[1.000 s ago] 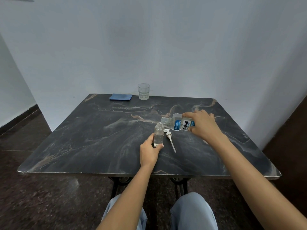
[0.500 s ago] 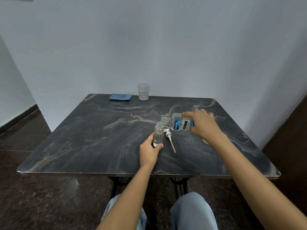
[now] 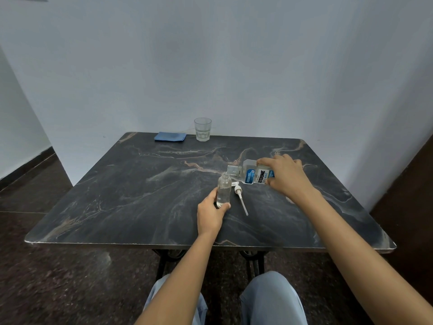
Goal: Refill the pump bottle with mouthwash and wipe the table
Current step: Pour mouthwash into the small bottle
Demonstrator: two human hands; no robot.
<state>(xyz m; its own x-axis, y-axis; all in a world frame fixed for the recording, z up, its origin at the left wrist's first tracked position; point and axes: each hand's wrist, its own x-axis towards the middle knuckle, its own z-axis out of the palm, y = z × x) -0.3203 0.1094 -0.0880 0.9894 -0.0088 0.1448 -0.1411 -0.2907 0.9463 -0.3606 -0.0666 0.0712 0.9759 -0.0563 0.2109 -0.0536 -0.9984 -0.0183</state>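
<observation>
Two hands share the pour in the head view, the only view there is. The left hand (image 3: 212,213) is curled around the lower body of the small clear pump bottle (image 3: 223,190), which stands upright on the dark marbled tabletop (image 3: 131,184) with its neck open. The right hand (image 3: 284,175) is wrapped around the base end of the mouthwash bottle (image 3: 254,175), tipped nearly level with its open mouth just above and right of the small neck. Whether liquid is crossing the gap is too fine to tell; the pump bottle looks partly filled. The removed pump head (image 3: 239,194), with its dip tube, lies flat on the tabletop just right of the bottle. To pour well, I judge the mouth should sit directly over the narrow neck, almost touching it, and the tilt should be raised slowly for a thin stream; the wide mouth can easily overshoot so small an opening. The left hand's hold low on the bottle should stop it tipping. Room must be left for the dip tube. A blue cloth (image 3: 170,136) and a glass (image 3: 202,129) wait at the far edge, well apart, the cloth for wiping up.
</observation>
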